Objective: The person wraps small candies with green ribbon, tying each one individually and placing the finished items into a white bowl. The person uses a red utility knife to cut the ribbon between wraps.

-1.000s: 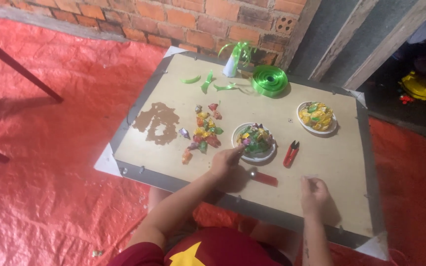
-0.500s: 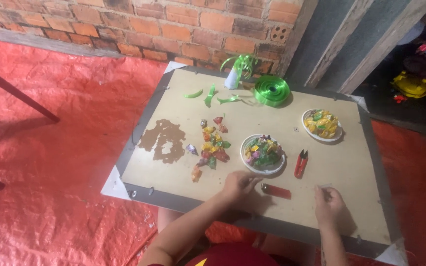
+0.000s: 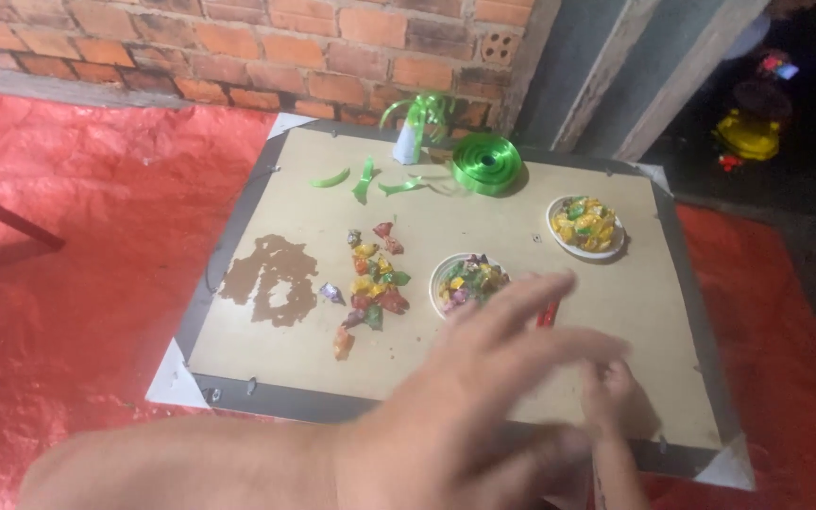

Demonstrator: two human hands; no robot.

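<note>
Two hands in view. Left hand [image 3: 484, 416] now lifted close to the camera, blurred, fingers spread, holding nothing; half a second ago it rested flat on the board [image 3: 606, 312]. Right hand [image 3: 611, 392] stays down on the board's near right part, whether it grips anything cannot be told. Red lighter [image 3: 548, 314] mostly hidden behind the raised fingers. Near bowl of sweets [image 3: 469, 280] sits mid-board, loose sweets [image 3: 373, 286] to its left, second bowl [image 3: 586, 225] far right, green ribbon roll [image 3: 486, 162] at far edge.
</note>
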